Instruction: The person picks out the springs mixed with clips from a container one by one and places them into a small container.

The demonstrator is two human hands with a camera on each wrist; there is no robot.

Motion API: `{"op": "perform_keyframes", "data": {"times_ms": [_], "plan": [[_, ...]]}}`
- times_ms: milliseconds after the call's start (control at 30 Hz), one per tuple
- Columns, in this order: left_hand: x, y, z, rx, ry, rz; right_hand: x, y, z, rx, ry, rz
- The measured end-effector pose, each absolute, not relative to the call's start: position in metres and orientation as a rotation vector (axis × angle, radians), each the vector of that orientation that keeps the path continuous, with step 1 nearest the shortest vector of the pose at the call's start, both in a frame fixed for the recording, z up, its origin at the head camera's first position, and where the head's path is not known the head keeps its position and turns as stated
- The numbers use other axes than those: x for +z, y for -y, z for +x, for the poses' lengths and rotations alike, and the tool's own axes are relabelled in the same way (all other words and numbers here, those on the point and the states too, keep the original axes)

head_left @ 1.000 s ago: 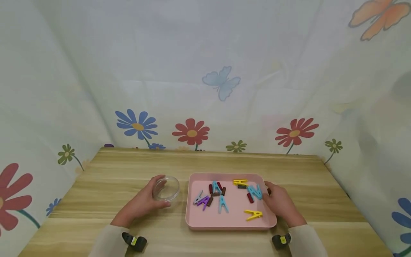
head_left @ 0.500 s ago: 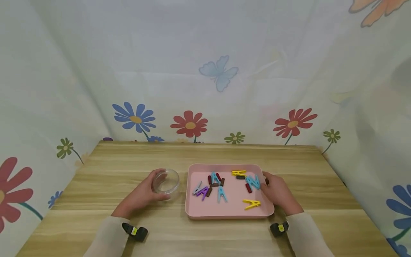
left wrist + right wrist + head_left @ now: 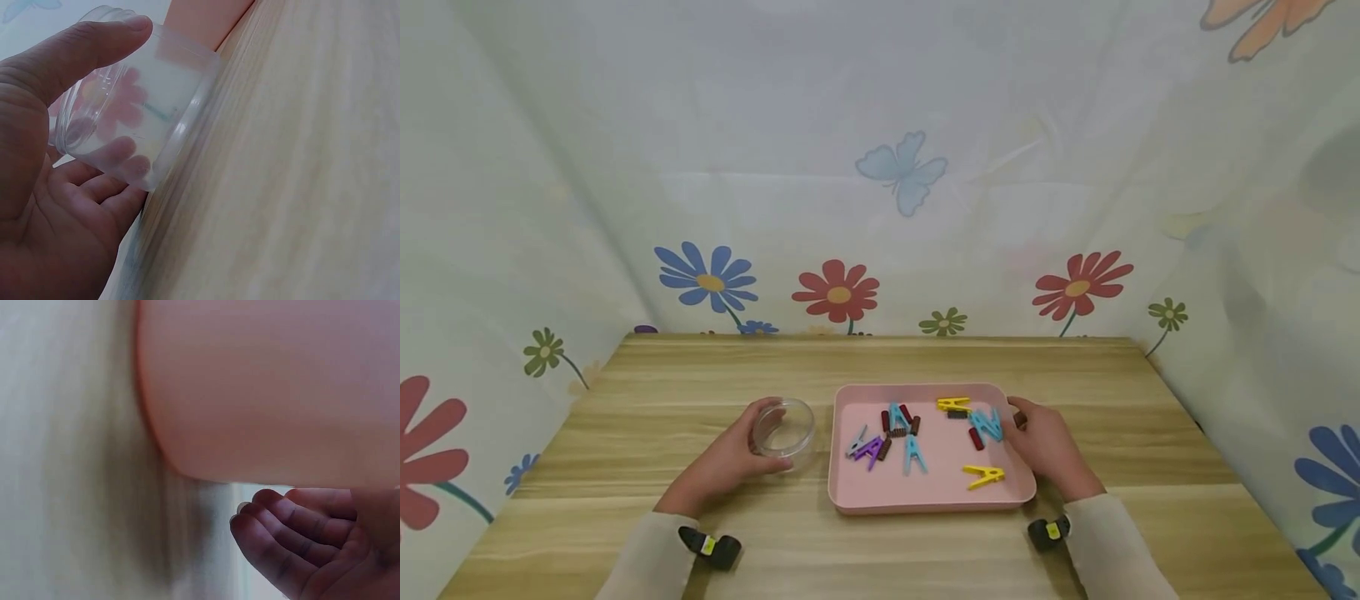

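In the right wrist view the tray hides the right grip's thumb; whether the jar touches the desk is hard to tell. A narrow desk strip parts jar and tray between the grips; desk runs on beyond both to its far edge. The left grip holds the jar, thumb opposite fingers; the right grips the near tray rim. Clips lie inside.

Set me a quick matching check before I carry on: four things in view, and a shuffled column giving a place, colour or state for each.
1. Jar
2. Tray
3. Purple clip
4. Table

A. Lying in the tray's left half
B. Wood-grained, beneath everything
C. Clear, held by the left hand
D. Pink, with clips inside

Pairs: 1-C, 2-D, 3-A, 4-B
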State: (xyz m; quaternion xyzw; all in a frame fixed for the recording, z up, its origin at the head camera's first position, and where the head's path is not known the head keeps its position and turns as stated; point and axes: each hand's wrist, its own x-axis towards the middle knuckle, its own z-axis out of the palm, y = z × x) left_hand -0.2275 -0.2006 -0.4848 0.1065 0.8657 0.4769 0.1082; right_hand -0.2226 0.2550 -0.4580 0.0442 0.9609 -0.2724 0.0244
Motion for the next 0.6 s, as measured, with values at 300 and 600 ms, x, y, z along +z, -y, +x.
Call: {"op": "perform_keyframes", "data": {"times_ms": [300, 600], "plan": [[-0.485, 0.201, -0.229, 1.361, -2.571, 0.323, -0.452, -0.254, -0.221, -0.817, -3.018, 0.127], [-0.484, 0.201, -0.228, 1.367, -2.563, 0.326, -0.445, -0.254, -0.218, -0.826, -3.04, 0.127]]}}
